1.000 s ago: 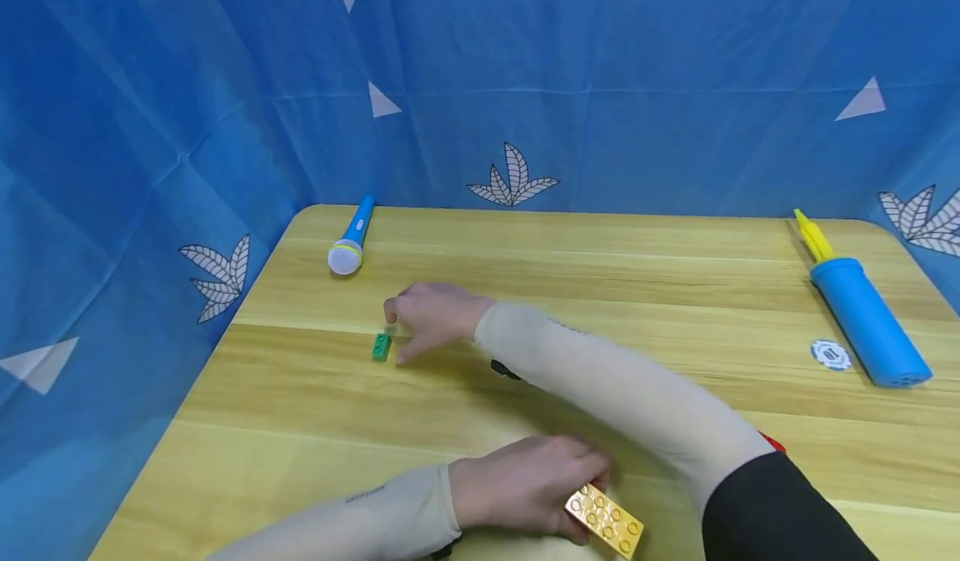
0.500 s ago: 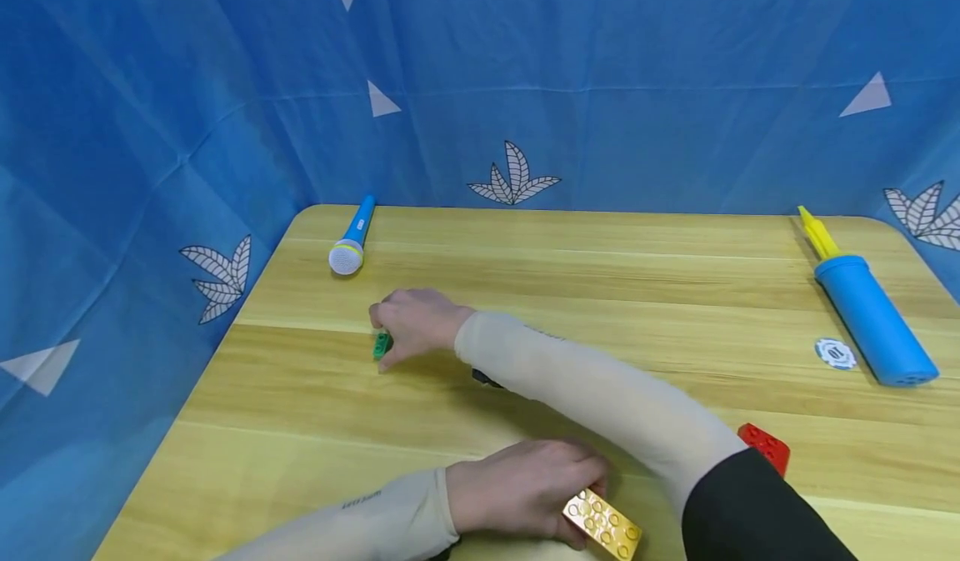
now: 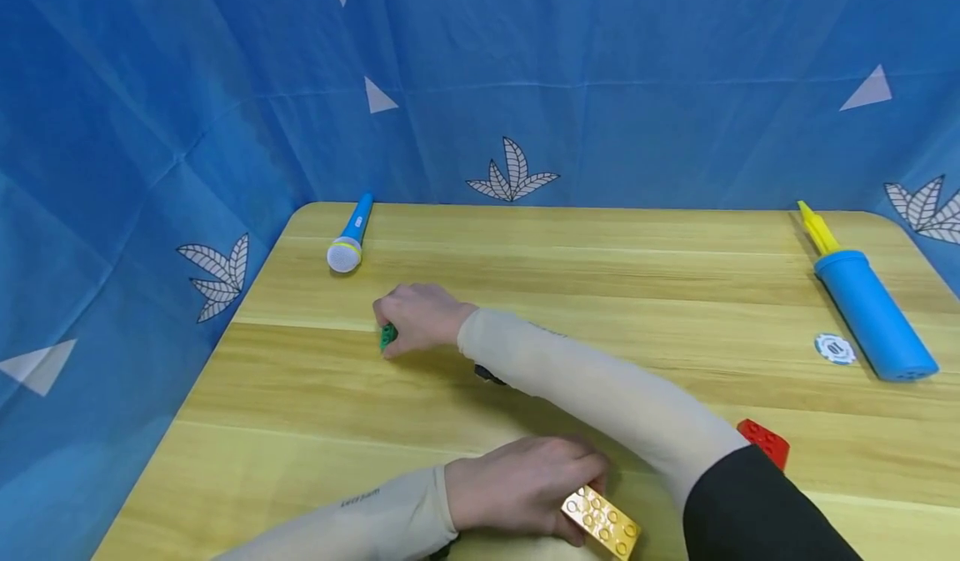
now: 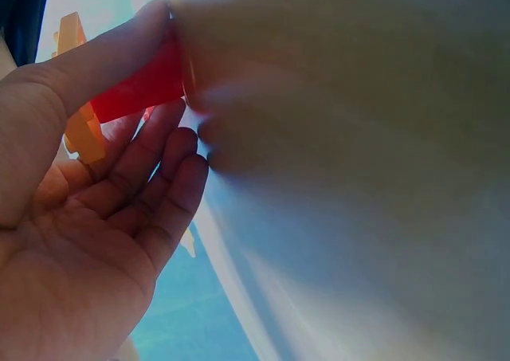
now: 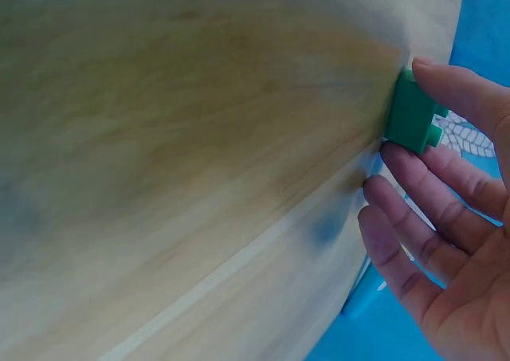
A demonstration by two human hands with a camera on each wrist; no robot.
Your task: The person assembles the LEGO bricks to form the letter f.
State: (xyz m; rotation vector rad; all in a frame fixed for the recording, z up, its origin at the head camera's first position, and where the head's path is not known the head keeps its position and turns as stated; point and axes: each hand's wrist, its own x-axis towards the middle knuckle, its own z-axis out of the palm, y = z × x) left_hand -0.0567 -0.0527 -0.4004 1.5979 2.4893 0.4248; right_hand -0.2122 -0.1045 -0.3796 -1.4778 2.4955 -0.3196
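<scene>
My right hand pinches a small green toy brick at the left of the table. In the right wrist view the thumb and a finger hold that green brick by its ends, studs towards the palm, at the table surface. Near the front edge my left hand grips a stack of toy bricks. Its top is a yellow brick with several studs; beneath it, in the left wrist view, a red brick sits between thumb and fingers.
Another red brick lies beside the right sleeve, partly hidden. A blue toy microphone lies at the back left. At the right are a blue hand pump with a yellow nozzle and a round chip. Blue cloth hangs behind.
My right hand has moved left to the green brick and taken it between thumb and finger. The right sleeve has uncovered more of the loose red brick. My left hand stays in place.
</scene>
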